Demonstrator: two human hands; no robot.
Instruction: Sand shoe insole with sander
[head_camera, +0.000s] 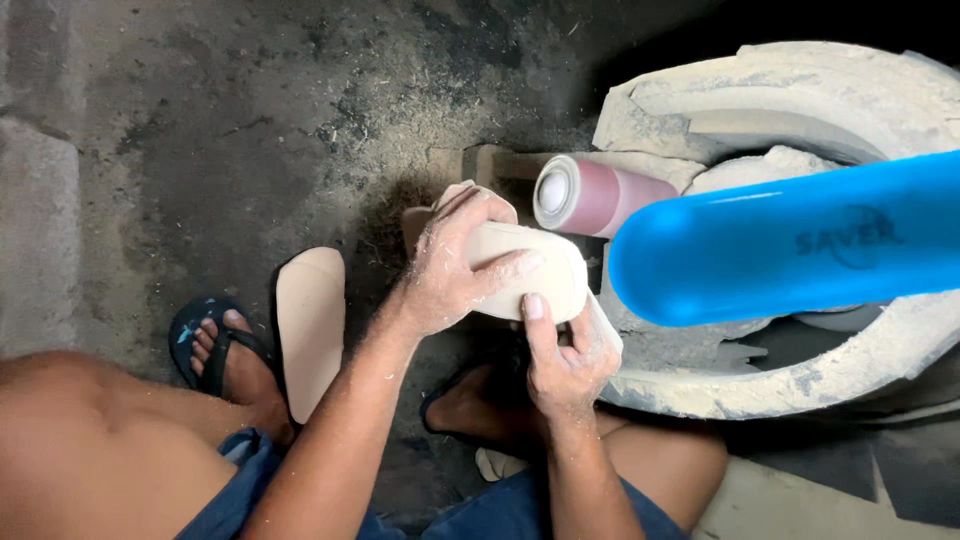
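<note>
My left hand (445, 270), dusted with pale powder, grips the top of a cream-coloured wooden shoe-shaped block (540, 265). Below it, my right hand (565, 350) holds the block's lower end, thumb pressed on its face. The block sits close against a reddish sanding drum (600, 195) with a pale round end. A blue tube (790, 245) juts in from the right over the drum's housing.
A dusty whitish curved housing (800, 95) surrounds the drum at the right. A flat cream sole-shaped piece (310, 325) stands on the dark sawdust-strewn floor by my left foot in a blue sandal (215, 345). My knees and blue shorts fill the bottom.
</note>
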